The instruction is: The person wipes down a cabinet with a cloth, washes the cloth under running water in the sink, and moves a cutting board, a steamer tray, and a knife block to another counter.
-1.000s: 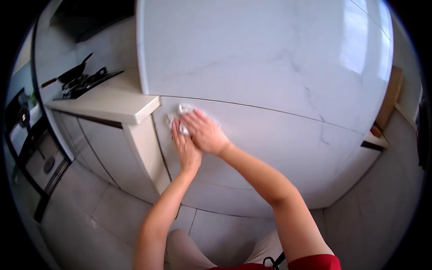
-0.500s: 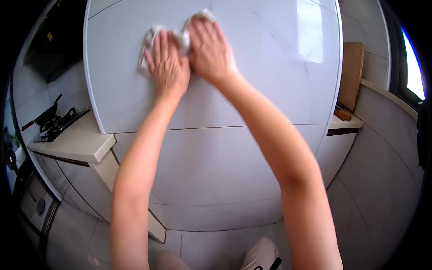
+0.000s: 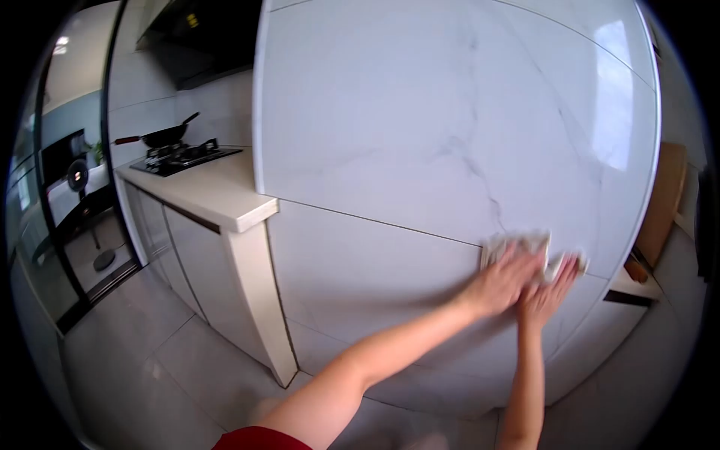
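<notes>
On my feed I have the left hand (image 3: 499, 285) and right hand (image 3: 547, 296) side by side, fingers straightened, palms laid over a cloth (image 3: 534, 241); whether any of it is pinched, I can't tell. The cloth lies against the wall panel (image 3: 375, 112), across its seam near the right edge, long axis running sideways and dipping slightly rightward. It looks whitish, soft and crumpled; the panel is glossy, with grey marble-like veins. Farther left I see a pale, square-edged countertop (image 3: 202, 191), black hob (image 3: 180, 160) and dark, rounded pan (image 3: 166, 136), brown handle pointing left.
</notes>
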The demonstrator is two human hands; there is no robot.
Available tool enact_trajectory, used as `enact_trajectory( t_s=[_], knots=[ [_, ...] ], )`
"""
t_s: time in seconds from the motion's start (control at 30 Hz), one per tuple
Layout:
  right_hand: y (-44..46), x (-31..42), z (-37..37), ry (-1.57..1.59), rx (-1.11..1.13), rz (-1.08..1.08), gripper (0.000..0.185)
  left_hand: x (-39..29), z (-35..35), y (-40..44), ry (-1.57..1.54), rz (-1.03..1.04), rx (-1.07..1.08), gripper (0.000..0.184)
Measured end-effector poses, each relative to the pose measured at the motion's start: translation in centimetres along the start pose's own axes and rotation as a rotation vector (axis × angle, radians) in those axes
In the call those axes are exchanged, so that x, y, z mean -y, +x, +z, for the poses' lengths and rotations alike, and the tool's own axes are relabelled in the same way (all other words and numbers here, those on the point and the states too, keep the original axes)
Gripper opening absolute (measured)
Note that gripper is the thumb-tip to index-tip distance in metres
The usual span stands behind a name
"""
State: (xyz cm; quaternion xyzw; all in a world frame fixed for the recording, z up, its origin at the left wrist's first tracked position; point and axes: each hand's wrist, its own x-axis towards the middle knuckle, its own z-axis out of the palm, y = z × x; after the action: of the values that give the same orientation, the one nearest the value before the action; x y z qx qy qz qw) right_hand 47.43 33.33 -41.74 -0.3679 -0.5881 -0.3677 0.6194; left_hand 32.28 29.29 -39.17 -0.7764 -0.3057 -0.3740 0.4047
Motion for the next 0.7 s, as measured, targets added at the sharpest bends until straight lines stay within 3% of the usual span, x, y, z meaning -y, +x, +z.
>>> enact_trajectory(
  t_s=[0.1, 0.2, 0.3, 0.4, 0.5, 0.7],
  knots=[
    [-10.5, 2.3, -1.8, -0.011, 0.218, 0.028, 0.071, -2.8, 2.1, -9.3, 0.018, -0.023, 0.119, 0.066],
    [-8.2, 5.9, -1.4, 0.061, 0.187, 0.093, 0.071, -0.2, -1.0, -10.7, -0.020, 0.026, 0.238, 0.069],
    [2.6, 9.9, 2.0, 0.185, -0.054, 0.000, 0.073, 4.8, -5.7, -5.6, 0.174, -0.078, 0.154, 0.068],
    [14.5, 14.3, 4.7, 0.174, -0.174, -0.119, 0.062, 11.8, -11.4, 1.0, 0.345, -0.135, -0.087, 0.067],
    [24.3, 19.3, 7.5, 0.136, -0.221, -0.207, 0.058, 19.3, -17.0, 5.4, 0.546, -0.136, -0.205, 0.064],
    [35.6, 31.7, 13.4, 0.122, -0.147, -0.387, 0.057, 31.0, -24.7, 5.7, 0.615, -0.414, -0.356, 0.064]
  ],
)
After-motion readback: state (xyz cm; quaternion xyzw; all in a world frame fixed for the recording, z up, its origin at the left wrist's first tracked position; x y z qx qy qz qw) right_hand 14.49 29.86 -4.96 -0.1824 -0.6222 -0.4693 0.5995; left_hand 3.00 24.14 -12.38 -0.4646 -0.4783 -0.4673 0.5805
